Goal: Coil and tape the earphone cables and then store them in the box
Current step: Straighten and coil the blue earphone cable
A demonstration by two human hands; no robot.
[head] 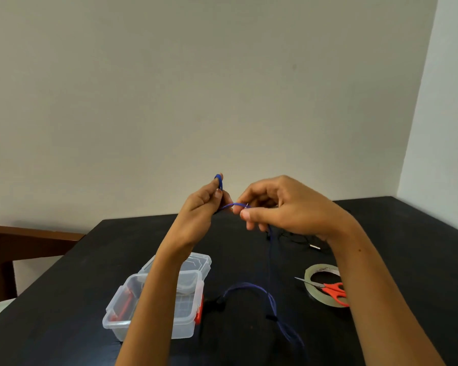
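A blue earphone cable trails from my raised hands down onto the black table. My left hand pinches a small blue loop of it between thumb and fingers. Just to the right, my right hand pinches the cable where it arcs between the two hands. A clear plastic box with red latches stands open at the lower left, partly behind my left forearm. A roll of clear tape lies at the right, under red-handled scissors.
A black earphone cable with a metal plug lies beyond my right wrist. The box's clear lid lies behind the box. A brown wooden chair stands past the table's left edge. A pale wall rises behind the table.
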